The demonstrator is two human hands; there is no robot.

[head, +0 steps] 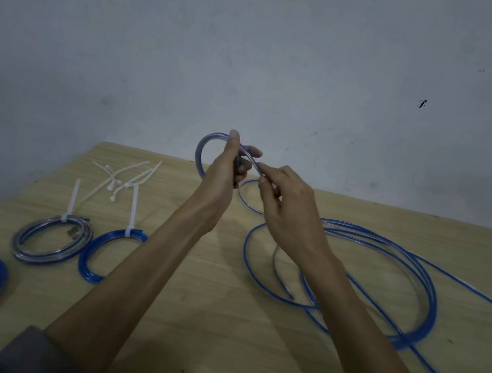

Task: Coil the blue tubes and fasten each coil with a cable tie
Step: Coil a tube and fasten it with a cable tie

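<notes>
Three coils tied, fourth just starting
Your left hand (224,170) grips the thin translucent blue tube's first loop (203,151); right hand (284,201) pinches its tail, loose tubing (385,271) at 3 o'clock.

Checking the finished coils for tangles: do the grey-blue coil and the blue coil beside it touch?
Apart. The head view shows a strip of bare table between the grey-blue coil and the blue coil beside it.

Dim, cool light falls evenly on a wooden worktop (217,326), with soft shadows beneath the forearms near its front edge. Wide-angle distortion bows the worktop's edges. Loose tubing (430,313) toward the right edge looks smeared, possibly by motion blur.
</notes>
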